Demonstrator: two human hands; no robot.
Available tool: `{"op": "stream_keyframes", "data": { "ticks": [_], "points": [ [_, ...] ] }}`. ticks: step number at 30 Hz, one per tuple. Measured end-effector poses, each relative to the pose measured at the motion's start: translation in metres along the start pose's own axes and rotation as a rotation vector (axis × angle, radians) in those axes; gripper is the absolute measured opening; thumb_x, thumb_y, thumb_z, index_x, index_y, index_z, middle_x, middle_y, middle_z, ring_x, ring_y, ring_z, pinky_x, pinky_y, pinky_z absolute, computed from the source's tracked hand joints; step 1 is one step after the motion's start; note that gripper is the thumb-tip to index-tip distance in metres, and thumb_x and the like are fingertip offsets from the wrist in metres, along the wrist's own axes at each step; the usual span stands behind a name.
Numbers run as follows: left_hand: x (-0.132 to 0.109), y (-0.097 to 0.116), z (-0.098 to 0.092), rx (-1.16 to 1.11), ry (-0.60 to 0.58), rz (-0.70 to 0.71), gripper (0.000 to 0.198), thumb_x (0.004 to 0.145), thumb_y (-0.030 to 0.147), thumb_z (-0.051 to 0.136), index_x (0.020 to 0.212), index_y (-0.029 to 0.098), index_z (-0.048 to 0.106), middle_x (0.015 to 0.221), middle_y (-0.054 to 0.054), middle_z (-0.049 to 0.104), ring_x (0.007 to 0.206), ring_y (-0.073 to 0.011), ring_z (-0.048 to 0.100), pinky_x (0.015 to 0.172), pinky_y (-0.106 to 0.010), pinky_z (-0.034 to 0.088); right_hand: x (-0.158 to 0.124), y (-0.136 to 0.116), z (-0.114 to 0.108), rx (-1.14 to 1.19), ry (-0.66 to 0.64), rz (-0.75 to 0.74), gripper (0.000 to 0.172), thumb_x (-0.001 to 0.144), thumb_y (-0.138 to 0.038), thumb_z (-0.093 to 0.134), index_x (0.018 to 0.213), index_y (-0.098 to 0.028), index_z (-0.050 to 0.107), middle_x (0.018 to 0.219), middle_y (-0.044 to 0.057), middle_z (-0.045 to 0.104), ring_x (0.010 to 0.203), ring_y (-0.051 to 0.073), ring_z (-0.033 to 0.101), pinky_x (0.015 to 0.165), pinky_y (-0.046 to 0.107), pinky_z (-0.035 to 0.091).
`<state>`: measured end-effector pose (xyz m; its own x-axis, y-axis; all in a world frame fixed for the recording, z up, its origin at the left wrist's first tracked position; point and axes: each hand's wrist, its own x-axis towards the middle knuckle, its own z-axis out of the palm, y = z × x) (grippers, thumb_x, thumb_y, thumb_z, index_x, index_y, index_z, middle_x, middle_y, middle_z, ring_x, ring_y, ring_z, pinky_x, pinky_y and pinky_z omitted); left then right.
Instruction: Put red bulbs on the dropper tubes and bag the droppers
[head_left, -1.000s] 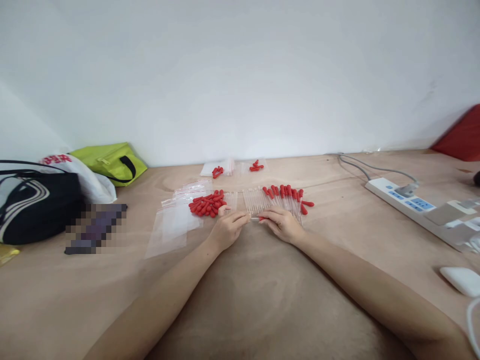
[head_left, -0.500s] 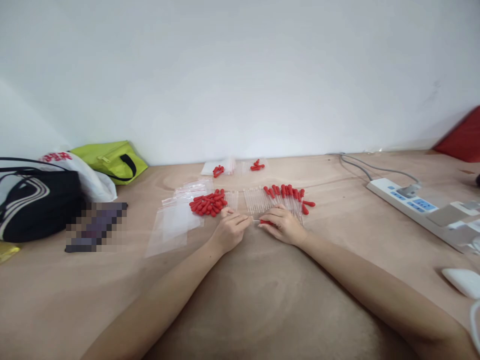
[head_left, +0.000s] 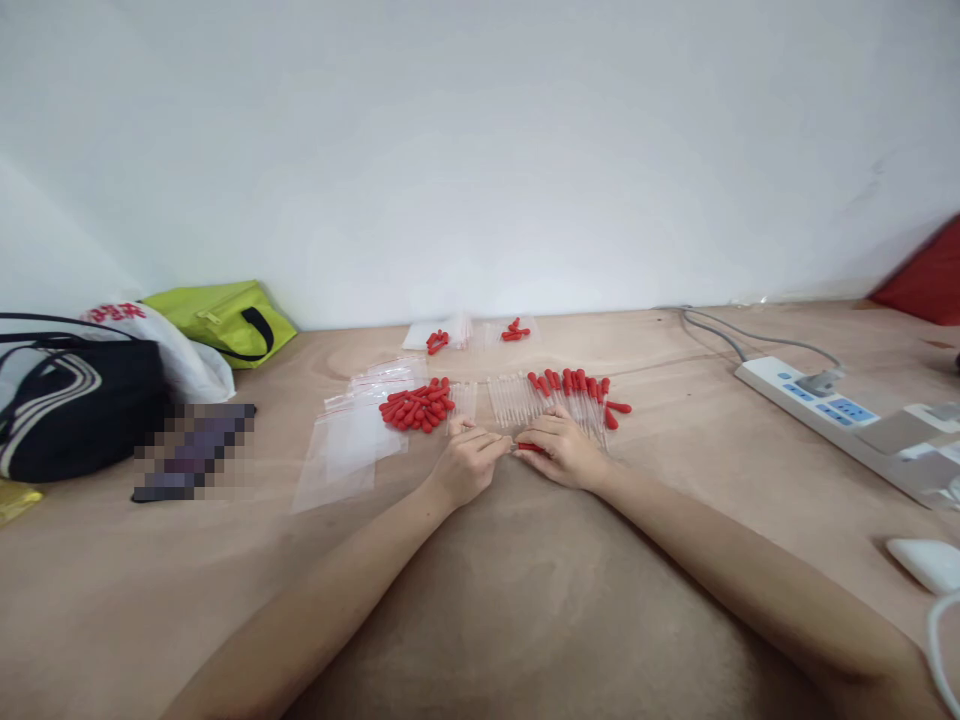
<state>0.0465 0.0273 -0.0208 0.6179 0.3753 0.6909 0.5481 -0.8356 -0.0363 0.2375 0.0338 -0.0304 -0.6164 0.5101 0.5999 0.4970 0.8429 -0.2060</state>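
My right hand (head_left: 564, 450) is closed around a red rubber dropper bulb (head_left: 531, 447), mostly hidden by the fingers. Against it, my left hand (head_left: 472, 462) pinches a thin clear dropper tube, nearly all of it covered by the fingertips. Behind the hands lies a row of bare clear tubes (head_left: 511, 400). To its right are several droppers with red bulbs (head_left: 581, 382) fitted on their tubes. Left of the hands, a heap of loose red bulbs (head_left: 417, 406) rests partly on clear zip bags (head_left: 337, 450), beside a few more tubes (head_left: 464, 400).
Small groups of red bulbs (head_left: 437, 342) lie on bags near the wall. At left are a black bag (head_left: 82, 410), a white plastic bag (head_left: 187, 350), a lime-green bag (head_left: 217, 315) and a blurred-out dark object (head_left: 196, 452). A power strip (head_left: 825, 415) with cables stands at right.
My left hand has shifted slightly right, toward my right hand. The stretch of tube visible between the hands has become shorter.
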Motion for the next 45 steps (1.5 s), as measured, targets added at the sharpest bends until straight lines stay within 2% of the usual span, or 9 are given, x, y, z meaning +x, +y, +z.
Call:
{"op": "stream_keyframes", "data": {
  "ticks": [7, 10, 15, 26, 32, 37, 40, 43, 45],
  "points": [
    [-0.001, -0.003, 0.003, -0.005, 0.014, -0.107, 0.018, 0.086, 0.015, 0.042, 0.084, 0.02, 0.059, 0.076, 0.0, 0.07, 0.065, -0.0126, 0.062, 0.075, -0.035, 0.029, 0.004, 0.005, -0.003, 0.077, 0.041, 0.042, 0.021, 0.085, -0.032, 0.047, 0.094, -0.018, 0.061, 0.082, 0.005, 0.066, 0.075, 0.015, 0.057, 0.069, 0.03, 0.037],
    [-0.001, -0.004, 0.002, -0.016, 0.017, -0.133, 0.017, 0.088, 0.021, 0.043, 0.084, 0.02, 0.059, 0.076, 0.0, 0.07, 0.065, -0.0128, 0.062, 0.077, -0.035, 0.029, 0.003, 0.008, -0.006, 0.095, 0.054, 0.07, 0.023, 0.082, -0.036, 0.051, 0.095, -0.02, 0.061, 0.078, 0.004, 0.066, 0.071, 0.015, 0.056, 0.068, 0.029, 0.036],
    [-0.002, -0.003, 0.002, -0.021, 0.034, -0.102, 0.016, 0.087, 0.017, 0.044, 0.082, 0.019, 0.059, 0.069, 0.002, 0.069, 0.061, -0.0124, 0.061, 0.077, -0.036, 0.028, 0.001, 0.007, -0.009, 0.019, 0.007, 0.128, 0.022, 0.081, -0.039, 0.052, 0.08, -0.021, 0.064, 0.074, 0.003, 0.067, 0.068, 0.015, 0.055, 0.071, 0.031, 0.032],
    [-0.005, -0.003, 0.001, -0.028, -0.029, -0.136, 0.02, 0.086, 0.018, 0.041, 0.08, 0.02, 0.06, 0.069, 0.002, 0.069, 0.06, -0.0123, 0.061, 0.08, -0.035, 0.027, 0.002, 0.007, -0.014, 0.059, -0.041, 0.066, 0.021, 0.083, -0.033, 0.05, 0.085, -0.021, 0.066, 0.071, 0.002, 0.067, 0.068, 0.013, 0.055, 0.078, 0.034, 0.027],
    [-0.006, -0.004, 0.002, -0.056, -0.024, -0.151, 0.019, 0.087, 0.02, 0.042, 0.08, 0.02, 0.06, 0.069, 0.002, 0.069, 0.058, -0.0117, 0.061, 0.08, -0.035, 0.028, 0.002, 0.008, -0.015, 0.147, -0.028, 0.075, 0.02, 0.082, -0.035, 0.052, 0.087, -0.021, 0.067, 0.07, 0.003, 0.066, 0.067, 0.014, 0.055, 0.077, 0.035, 0.032],
    [-0.006, -0.002, 0.0, -0.124, -0.029, -0.156, 0.019, 0.088, 0.029, 0.043, 0.094, 0.021, 0.059, 0.081, -0.001, 0.07, 0.071, -0.0126, 0.063, 0.085, -0.034, 0.029, 0.005, 0.006, -0.011, 0.495, 0.192, 0.374, 0.027, 0.072, -0.042, 0.061, 0.084, -0.018, 0.064, 0.077, 0.005, 0.066, 0.073, 0.016, 0.058, 0.07, 0.031, 0.044],
    [-0.006, -0.003, -0.003, -0.123, -0.054, -0.194, 0.027, 0.086, 0.033, 0.044, 0.107, 0.02, 0.054, 0.092, -0.005, 0.067, 0.085, -0.016, 0.061, 0.09, -0.037, 0.027, 0.011, 0.018, -0.018, 0.673, 0.301, 0.553, 0.032, 0.072, -0.046, 0.059, 0.089, -0.019, 0.063, 0.077, 0.003, 0.065, 0.072, 0.015, 0.059, 0.068, 0.03, 0.046],
    [-0.005, -0.005, -0.005, -0.082, -0.054, -0.306, 0.028, 0.086, 0.031, 0.044, 0.11, 0.019, 0.052, 0.097, -0.007, 0.066, 0.091, -0.0178, 0.058, 0.09, -0.039, 0.027, 0.016, 0.046, -0.036, 0.624, 0.41, 0.741, 0.043, 0.073, -0.047, 0.055, 0.105, -0.017, 0.057, 0.068, 0.0, 0.061, 0.062, 0.012, 0.056, 0.059, 0.026, 0.046],
    [-0.004, -0.006, -0.006, -0.06, -0.078, -0.355, 0.026, 0.085, 0.03, 0.045, 0.107, 0.019, 0.053, 0.098, -0.006, 0.065, 0.092, -0.0183, 0.057, 0.09, -0.039, 0.027, 0.016, 0.068, -0.049, 0.509, 0.429, 0.851, 0.044, 0.071, -0.044, 0.057, 0.104, -0.015, 0.055, 0.06, -0.002, 0.057, 0.054, 0.011, 0.052, 0.053, 0.024, 0.043]
  ]
}}
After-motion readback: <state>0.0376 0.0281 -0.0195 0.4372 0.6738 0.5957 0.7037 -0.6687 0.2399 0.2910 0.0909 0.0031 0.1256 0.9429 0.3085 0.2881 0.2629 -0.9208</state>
